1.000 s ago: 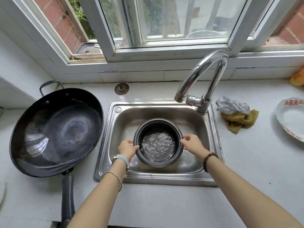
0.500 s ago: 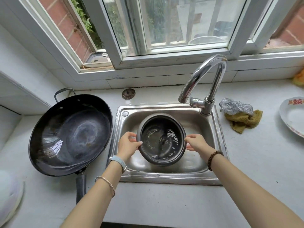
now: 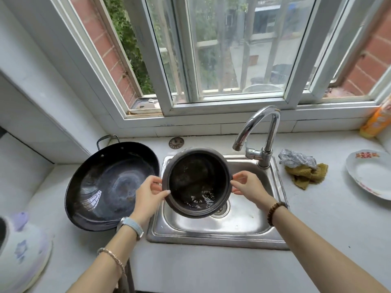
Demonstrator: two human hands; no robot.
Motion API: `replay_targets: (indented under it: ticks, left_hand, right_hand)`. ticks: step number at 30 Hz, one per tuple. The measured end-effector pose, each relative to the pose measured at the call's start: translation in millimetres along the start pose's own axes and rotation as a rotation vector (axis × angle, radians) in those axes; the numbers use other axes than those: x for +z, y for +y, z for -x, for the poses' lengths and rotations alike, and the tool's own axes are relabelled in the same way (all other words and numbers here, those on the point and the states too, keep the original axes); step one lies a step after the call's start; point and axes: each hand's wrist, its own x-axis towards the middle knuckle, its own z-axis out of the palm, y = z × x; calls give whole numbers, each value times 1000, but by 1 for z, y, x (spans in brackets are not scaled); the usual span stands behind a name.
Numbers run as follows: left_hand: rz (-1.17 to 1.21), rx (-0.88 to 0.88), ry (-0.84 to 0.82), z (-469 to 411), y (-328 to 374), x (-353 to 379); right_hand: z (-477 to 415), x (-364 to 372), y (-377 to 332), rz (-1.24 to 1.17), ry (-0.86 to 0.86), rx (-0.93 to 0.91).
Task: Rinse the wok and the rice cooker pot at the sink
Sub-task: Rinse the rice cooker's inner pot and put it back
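The dark round metal rice cooker pot (image 3: 197, 182), frame centre, is gripped at its rim by left hand (image 3: 147, 196) and right hand (image 3: 249, 186), fingers curled, above the steel sink (image 3: 243, 220).

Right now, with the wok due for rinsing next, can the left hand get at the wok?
Probably, once freed: the left hand grips the pot by its rim, so it must let go first. The wok sits right beside it on the counter, with nothing between.
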Motion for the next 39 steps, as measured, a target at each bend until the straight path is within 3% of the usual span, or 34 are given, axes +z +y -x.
replay_targets:
  ticks: [6, 21, 39]
  left_hand:
    - [33, 63, 41, 13, 3, -20]
    - [-13, 234, 146, 21, 6, -19]
    - [28, 396, 301, 30, 21, -47]
  right_hand:
    - [11, 1, -27, 107, 7, -103]
    - [16, 10, -36, 88, 95, -61]
    - [50, 15, -70, -251, 58, -203]
